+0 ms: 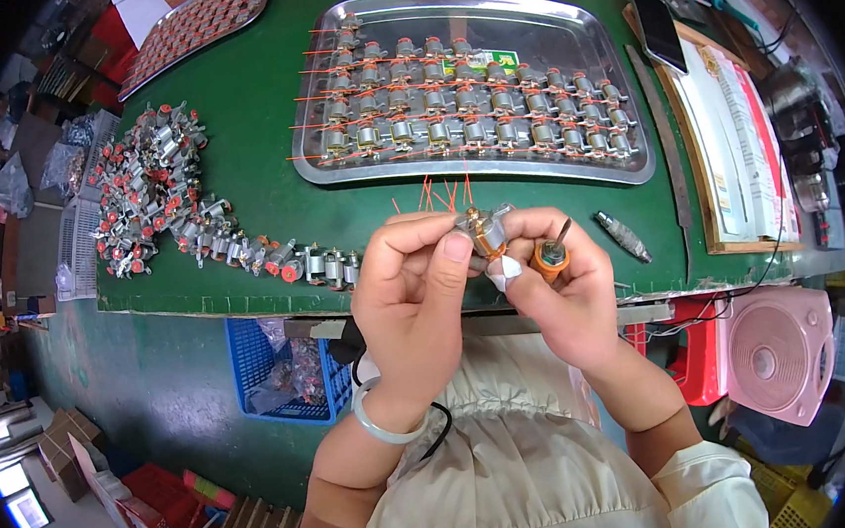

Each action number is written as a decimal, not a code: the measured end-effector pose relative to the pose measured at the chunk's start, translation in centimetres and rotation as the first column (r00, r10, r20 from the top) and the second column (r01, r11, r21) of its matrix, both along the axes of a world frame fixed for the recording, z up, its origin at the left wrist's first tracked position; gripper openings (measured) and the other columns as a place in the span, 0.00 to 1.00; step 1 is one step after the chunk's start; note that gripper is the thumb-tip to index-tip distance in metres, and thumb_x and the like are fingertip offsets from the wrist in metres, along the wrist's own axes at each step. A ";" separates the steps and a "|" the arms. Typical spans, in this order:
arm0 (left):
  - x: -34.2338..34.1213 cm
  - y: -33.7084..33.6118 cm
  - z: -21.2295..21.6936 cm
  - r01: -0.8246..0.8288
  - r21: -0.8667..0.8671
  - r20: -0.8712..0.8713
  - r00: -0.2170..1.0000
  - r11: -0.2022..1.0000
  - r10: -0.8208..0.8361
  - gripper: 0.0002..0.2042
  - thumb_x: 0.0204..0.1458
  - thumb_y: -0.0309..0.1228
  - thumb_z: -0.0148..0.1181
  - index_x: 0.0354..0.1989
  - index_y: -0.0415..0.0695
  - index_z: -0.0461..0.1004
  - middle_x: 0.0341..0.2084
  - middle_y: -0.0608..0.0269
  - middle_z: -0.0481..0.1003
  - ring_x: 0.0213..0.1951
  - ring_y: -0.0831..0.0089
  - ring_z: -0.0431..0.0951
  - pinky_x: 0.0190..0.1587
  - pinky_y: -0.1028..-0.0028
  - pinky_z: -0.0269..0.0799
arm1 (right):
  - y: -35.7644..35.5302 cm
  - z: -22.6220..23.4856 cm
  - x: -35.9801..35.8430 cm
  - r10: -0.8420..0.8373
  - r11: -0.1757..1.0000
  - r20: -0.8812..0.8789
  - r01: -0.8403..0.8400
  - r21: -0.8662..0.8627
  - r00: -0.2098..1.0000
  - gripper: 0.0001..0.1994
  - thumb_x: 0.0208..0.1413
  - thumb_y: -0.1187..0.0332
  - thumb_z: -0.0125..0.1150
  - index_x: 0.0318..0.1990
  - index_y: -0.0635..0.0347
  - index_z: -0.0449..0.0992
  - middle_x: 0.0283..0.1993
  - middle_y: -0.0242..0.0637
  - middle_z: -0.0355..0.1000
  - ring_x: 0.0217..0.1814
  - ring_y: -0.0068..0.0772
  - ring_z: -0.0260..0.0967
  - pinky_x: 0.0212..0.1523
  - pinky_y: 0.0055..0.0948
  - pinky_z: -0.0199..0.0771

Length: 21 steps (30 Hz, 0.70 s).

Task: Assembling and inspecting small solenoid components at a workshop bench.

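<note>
both hands (482, 269) grasp a small motor (484, 231) between a motor pile (154, 191) and steel tray (495, 174).

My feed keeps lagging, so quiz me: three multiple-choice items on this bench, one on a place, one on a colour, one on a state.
1. Where do the motors lie in neat rows?
A. steel tray
B. blue crate
C. pink fan

2. What colour is the bench top?
A. white
B. green
C. yellow

3. What is the state of the small motor?
A. lying on the bench
B. inside the crate
C. held up by both hands

Answers:
1 A, rows fill the steel tray.
2 B, the bench top is green.
3 C, the left hand and right hand pinch the small motor above the bench.
</note>
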<state>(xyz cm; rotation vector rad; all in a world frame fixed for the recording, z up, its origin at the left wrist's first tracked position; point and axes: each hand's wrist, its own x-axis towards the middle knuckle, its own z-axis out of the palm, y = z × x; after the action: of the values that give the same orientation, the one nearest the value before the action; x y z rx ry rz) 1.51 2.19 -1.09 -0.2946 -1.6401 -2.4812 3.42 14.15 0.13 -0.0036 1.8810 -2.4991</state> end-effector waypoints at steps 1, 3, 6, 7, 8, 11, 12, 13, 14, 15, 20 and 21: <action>0.0 0.1 0.1 0.000 0.000 0.001 1.000 1.000 0.000 0.06 0.52 0.23 0.51 0.37 0.34 0.65 0.34 0.60 0.69 0.33 0.78 0.72 0.35 0.81 0.70 | 0.0 -0.2 0.0 0.000 1.000 0.001 0.000 0.000 1.000 0.09 0.48 0.82 0.50 0.39 0.66 0.66 0.24 0.21 0.58 0.23 0.06 0.51 0.23 0.10 0.52; 0.0 0.3 0.3 -0.049 -0.098 -0.034 0.998 0.994 0.046 0.06 0.52 0.23 0.51 0.37 0.35 0.67 0.34 0.60 0.69 0.33 0.79 0.72 0.36 0.82 0.69 | 0.1 -0.4 0.0 -0.028 0.999 -0.039 0.029 0.045 0.999 0.10 0.49 0.79 0.50 0.41 0.66 0.65 0.26 0.25 0.65 0.22 0.07 0.54 0.21 0.10 0.53; -0.1 0.6 -0.3 -0.112 -0.138 -0.056 0.993 0.984 0.106 0.05 0.51 0.23 0.53 0.35 0.36 0.68 0.33 0.60 0.69 0.31 0.80 0.71 0.34 0.83 0.67 | -0.5 -0.5 -0.1 -0.096 0.991 -0.098 0.104 0.080 0.990 0.09 0.48 0.82 0.49 0.38 0.66 0.66 0.23 0.21 0.59 0.22 0.06 0.51 0.21 0.10 0.52; -0.1 0.6 -0.5 -0.114 -0.139 -0.056 0.993 0.984 0.107 0.05 0.51 0.23 0.53 0.35 0.36 0.68 0.33 0.60 0.69 0.31 0.80 0.71 0.34 0.83 0.67 | -0.7 -0.4 -0.1 -0.095 0.992 -0.098 0.103 0.079 0.991 0.09 0.48 0.82 0.49 0.38 0.66 0.66 0.23 0.21 0.59 0.22 0.06 0.51 0.21 0.10 0.52; -0.2 0.7 -0.6 -0.147 -0.176 -0.102 0.986 0.973 0.131 0.05 0.50 0.23 0.53 0.35 0.36 0.68 0.32 0.60 0.70 0.31 0.80 0.70 0.34 0.83 0.66 | -0.7 -0.1 -0.1 -0.110 0.989 -0.077 0.116 0.087 0.991 0.08 0.49 0.81 0.48 0.38 0.66 0.67 0.23 0.22 0.59 0.21 0.06 0.51 0.20 0.11 0.52; -0.3 0.7 -0.5 -0.170 -0.196 -0.129 0.981 0.966 0.146 0.05 0.50 0.23 0.54 0.35 0.37 0.69 0.32 0.61 0.70 0.30 0.81 0.68 0.33 0.83 0.64 | -0.2 0.1 -0.2 -0.062 0.998 0.055 0.063 -0.018 0.997 0.07 0.50 0.79 0.47 0.38 0.66 0.67 0.22 0.23 0.60 0.19 0.07 0.52 0.18 0.12 0.52; -0.3 0.6 -0.4 -0.159 -0.179 -0.109 0.984 0.971 0.141 0.05 0.50 0.23 0.54 0.35 0.37 0.69 0.31 0.61 0.70 0.31 0.81 0.68 0.32 0.83 0.64 | 0.2 0.0 -0.2 0.014 0.991 0.157 0.008 -0.137 0.987 0.07 0.51 0.78 0.46 0.38 0.66 0.67 0.21 0.23 0.61 0.18 0.08 0.53 0.17 0.13 0.53; -0.4 0.5 -0.5 -0.160 -0.180 -0.109 0.984 0.971 0.141 0.05 0.50 0.23 0.54 0.35 0.37 0.69 0.31 0.61 0.70 0.31 0.81 0.68 0.32 0.83 0.64 | 0.5 0.1 -0.3 0.015 0.990 0.157 0.007 -0.137 0.987 0.07 0.51 0.78 0.46 0.38 0.66 0.67 0.21 0.23 0.61 0.18 0.08 0.53 0.17 0.13 0.53; -0.4 0.4 -0.6 -0.139 -0.174 -0.097 0.988 0.975 0.123 0.05 0.50 0.23 0.54 0.35 0.37 0.69 0.31 0.61 0.70 0.31 0.81 0.68 0.33 0.83 0.64 | 0.9 0.3 -0.5 0.088 0.973 0.211 -0.039 -0.226 0.974 0.07 0.52 0.76 0.47 0.38 0.66 0.67 0.20 0.23 0.61 0.17 0.09 0.53 0.16 0.14 0.53; -0.5 0.3 -0.7 -0.118 -0.167 -0.086 0.991 0.979 0.105 0.05 0.50 0.23 0.54 0.35 0.37 0.69 0.32 0.61 0.70 0.31 0.81 0.68 0.33 0.83 0.63 | 1.0 0.5 -0.6 0.164 0.946 0.257 -0.078 -0.315 0.952 0.07 0.53 0.74 0.47 0.38 0.66 0.67 0.19 0.24 0.61 0.17 0.10 0.54 0.15 0.15 0.53; -0.4 0.4 -0.4 -0.119 -0.157 -0.078 0.991 0.980 0.108 0.05 0.50 0.23 0.54 0.35 0.37 0.69 0.32 0.61 0.70 0.32 0.80 0.68 0.34 0.83 0.63 | 0.6 0.1 -0.1 -0.052 0.986 -0.014 0.054 0.159 0.999 0.08 0.49 0.76 0.55 0.38 0.65 0.67 0.18 0.24 0.59 0.17 0.11 0.51 0.16 0.14 0.52; -0.4 0.4 -0.4 -0.123 -0.154 -0.074 0.991 0.980 0.112 0.05 0.50 0.23 0.54 0.35 0.37 0.69 0.32 0.61 0.70 0.32 0.80 0.68 0.34 0.83 0.63 | 0.6 -0.6 0.0 -0.103 0.929 -0.238 0.179 0.323 0.966 0.09 0.48 0.77 0.57 0.38 0.65 0.67 0.18 0.24 0.59 0.17 0.12 0.50 0.17 0.14 0.51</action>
<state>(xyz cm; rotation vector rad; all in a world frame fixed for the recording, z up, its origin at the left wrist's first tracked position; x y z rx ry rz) 1.10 2.60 -1.51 -0.2856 -1.7767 -2.2372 3.43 14.76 -0.52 -0.1475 2.4681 -2.2970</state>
